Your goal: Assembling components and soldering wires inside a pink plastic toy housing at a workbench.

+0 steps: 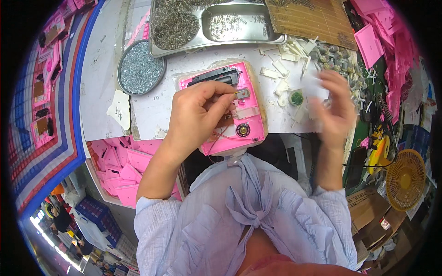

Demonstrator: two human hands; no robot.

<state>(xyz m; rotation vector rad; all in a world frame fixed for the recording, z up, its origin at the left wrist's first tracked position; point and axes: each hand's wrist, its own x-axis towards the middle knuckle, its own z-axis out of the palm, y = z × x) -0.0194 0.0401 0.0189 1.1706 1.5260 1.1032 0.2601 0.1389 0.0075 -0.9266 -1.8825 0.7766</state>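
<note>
A pink plastic housing (pixel 223 143) lies open at the near edge of the table, on a clear-wrapped pad. Inside it are a black mechanism (pixel 215 77), a small metal-cased part (pixel 242 94), a round black speaker (pixel 243 130) and thin wires. My left hand (pixel 195 108) rests over the housing, thumb and forefinger pinched beside the metal-cased part. What they pinch is hidden; a thin yellowish strand shows at the fingertips. To the right, my right hand (pixel 338 106) is smeared by motion above loose white plastic parts (pixel 282 69). A whitish blur (pixel 317 89) lies between its fingers.
At the back stand a metal tray (pixel 216 42) of springs and a cardboard sheet (pixel 313 20). A round dish (pixel 141 69) of small metal pieces is left. Small motors (pixel 343 64) lie right, pink parts (pixel 124 161) below the table, a yellow fan (pixel 405 179) at far right.
</note>
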